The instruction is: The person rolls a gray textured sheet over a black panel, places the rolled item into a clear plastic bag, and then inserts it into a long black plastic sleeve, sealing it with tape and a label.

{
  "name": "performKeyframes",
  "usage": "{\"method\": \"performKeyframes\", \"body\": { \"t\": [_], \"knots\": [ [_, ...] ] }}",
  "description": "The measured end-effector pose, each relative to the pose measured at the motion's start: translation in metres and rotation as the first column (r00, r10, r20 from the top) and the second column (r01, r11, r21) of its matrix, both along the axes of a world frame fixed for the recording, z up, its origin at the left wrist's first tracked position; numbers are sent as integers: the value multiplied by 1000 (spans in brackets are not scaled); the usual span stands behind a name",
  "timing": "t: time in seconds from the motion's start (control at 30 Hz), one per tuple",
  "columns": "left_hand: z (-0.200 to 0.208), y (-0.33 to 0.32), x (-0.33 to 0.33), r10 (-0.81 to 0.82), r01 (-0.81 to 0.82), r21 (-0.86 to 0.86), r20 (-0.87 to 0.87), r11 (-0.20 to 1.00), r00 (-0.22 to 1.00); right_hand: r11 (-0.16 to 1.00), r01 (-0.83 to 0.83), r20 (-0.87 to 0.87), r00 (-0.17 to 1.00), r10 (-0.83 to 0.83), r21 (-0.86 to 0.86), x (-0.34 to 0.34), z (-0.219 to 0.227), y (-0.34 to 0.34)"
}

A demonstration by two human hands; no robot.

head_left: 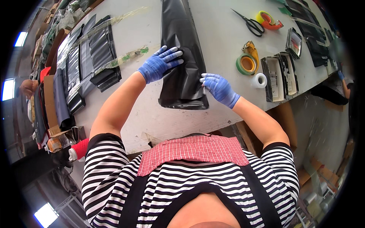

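A long, shiny black plastic bag (182,34) lies on the white table, its near end toward me and its surface creased. Both my hands wear blue gloves with pale fingertips. My left hand (160,64) rests flat on the bag's left side, fingers apart. At the bag's right edge is my right hand (220,88), its fingers held together and bent toward the thumb, closed on the plastic there. The thumb tip is partly hidden.
Stacked black plastic bags (102,49) lie left under clear tape. On the right are scissors (253,26), a red tape dispenser (272,25), a yellow tape dispenser (251,51), a white roll (259,80) and open boxes (274,78). Another person's arm (345,87) shows far right.
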State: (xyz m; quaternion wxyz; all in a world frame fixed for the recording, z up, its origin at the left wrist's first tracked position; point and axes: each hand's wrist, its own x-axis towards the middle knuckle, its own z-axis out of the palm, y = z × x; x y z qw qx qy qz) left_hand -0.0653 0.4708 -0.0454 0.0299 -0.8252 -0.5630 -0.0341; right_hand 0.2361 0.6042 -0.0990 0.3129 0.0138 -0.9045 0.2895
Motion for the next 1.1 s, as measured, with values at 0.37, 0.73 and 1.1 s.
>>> {"method": "performKeyframes", "body": {
  "t": [0.37, 0.73, 1.1],
  "knots": [
    [-53, -132, 114, 704, -529, -734, 636, 426, -316, 623, 349, 197, 933, -301, -700, -19, 40, -32],
    [37, -74, 155, 390, -419, 22, 323, 908, 862, 559, 668, 526, 739, -422, -490, -27, 0, -47],
    [-60, 26, 102, 579, -719, -304, 798, 625, 166, 764, 434, 214, 901, -379, -477, -94, -28, -39]
  ]
}}
